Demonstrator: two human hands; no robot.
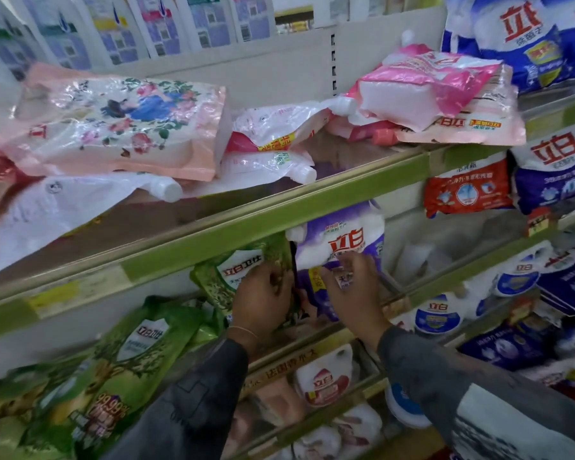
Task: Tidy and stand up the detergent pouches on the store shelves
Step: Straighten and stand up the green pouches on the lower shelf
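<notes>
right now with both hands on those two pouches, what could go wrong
The green pouch in the left hand tilts; released, it may topple. The purple pouch under the right hand could slump too. Above, a white pouch lies flat near the shelf edge; a bump could slide it off.

Both arms reach forward, side by side. Left hand (263, 302) grips a green pouch (219, 283), fingers curled. Right hand (356, 293) is flat, fingers spread.
</notes>
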